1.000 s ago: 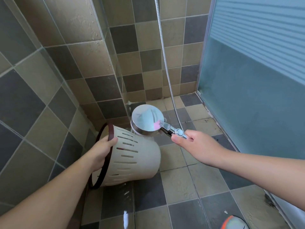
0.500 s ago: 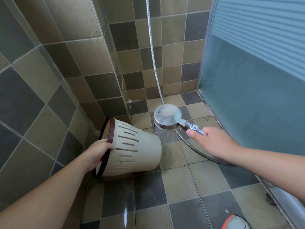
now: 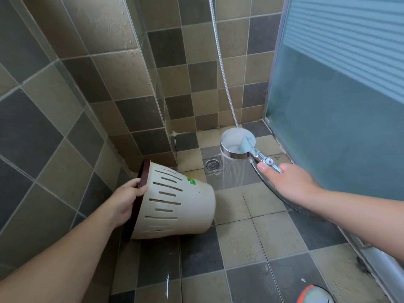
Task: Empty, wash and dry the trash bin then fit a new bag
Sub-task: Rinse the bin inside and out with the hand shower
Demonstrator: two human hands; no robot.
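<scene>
Bin (image 3: 175, 202) lay tipped on the floor, left hand (image 3: 125, 199) gripping its rim; right hand (image 3: 293, 184) held the shower head (image 3: 237, 144), which had swung off it, spraying beside the drain (image 3: 213, 165); rinsing unfinished.

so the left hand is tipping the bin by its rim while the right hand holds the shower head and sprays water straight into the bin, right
Not quite. In the head view the left hand does hold the bin tipped by its dark rim, and the right hand does hold the shower head, but the spray falls on the floor beside the floor drain, clear of the bin, not into it.
</scene>
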